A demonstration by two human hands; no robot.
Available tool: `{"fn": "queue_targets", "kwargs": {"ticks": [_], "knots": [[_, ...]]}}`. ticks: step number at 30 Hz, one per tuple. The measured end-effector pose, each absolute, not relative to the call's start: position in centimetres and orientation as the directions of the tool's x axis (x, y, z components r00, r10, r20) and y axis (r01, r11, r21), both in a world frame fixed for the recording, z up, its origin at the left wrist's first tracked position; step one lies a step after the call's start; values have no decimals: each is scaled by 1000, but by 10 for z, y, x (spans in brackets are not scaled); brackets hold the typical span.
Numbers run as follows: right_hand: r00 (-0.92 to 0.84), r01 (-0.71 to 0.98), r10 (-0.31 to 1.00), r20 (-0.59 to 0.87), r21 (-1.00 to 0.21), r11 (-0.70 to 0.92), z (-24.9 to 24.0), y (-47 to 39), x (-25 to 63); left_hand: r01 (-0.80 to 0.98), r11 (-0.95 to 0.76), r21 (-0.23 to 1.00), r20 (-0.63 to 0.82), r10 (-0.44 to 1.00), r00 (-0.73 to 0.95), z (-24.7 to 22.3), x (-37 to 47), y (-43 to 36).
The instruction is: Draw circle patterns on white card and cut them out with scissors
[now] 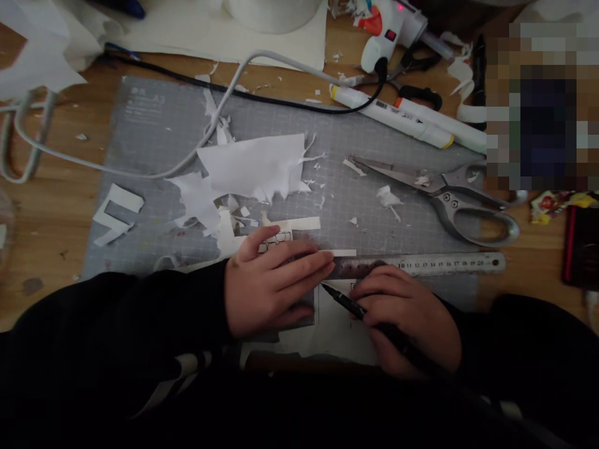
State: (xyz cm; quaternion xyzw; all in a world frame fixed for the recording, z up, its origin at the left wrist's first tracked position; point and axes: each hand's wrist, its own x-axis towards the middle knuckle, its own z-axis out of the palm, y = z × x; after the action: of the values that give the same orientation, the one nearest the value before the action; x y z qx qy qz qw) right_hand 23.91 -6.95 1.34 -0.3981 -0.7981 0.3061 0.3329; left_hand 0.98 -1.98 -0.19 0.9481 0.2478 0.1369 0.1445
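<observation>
My left hand point(276, 277) lies flat with fingers stretched to the right. It presses on a piece of paper with a drawn brick-like pattern point(282, 238) and reaches the left end of a steel ruler point(444, 264). A black pen point(344, 301) is gripped in my right hand point(409, 312). Its tip meets a white sheet point(334, 333) just below the ruler, near my left fingertips. Thin drawn lines show on that sheet. Under all this is a grey cutting mat point(154, 131); my left hand hides part of the patterned paper.
Large scissors point(444, 187) lie open on the mat's right side. Behind them are white markers point(393, 115), a glue gun point(381, 47) with a black cable, and another pair of scissors point(418, 95). Torn white paper point(257, 165) and a grey cable point(224, 103) lie across the mat.
</observation>
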Motion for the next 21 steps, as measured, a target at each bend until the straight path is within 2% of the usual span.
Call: {"fn": "queue_targets", "kwargs": {"ticks": [4, 21], "knots": [[-456, 445, 842, 287, -746, 495, 12, -69, 239, 422, -858, 294, 177, 482, 858, -1, 10, -20], [-445, 462, 841, 308, -725, 511, 12, -68, 238, 420, -862, 283, 261, 491, 832, -6, 12, -23]]}}
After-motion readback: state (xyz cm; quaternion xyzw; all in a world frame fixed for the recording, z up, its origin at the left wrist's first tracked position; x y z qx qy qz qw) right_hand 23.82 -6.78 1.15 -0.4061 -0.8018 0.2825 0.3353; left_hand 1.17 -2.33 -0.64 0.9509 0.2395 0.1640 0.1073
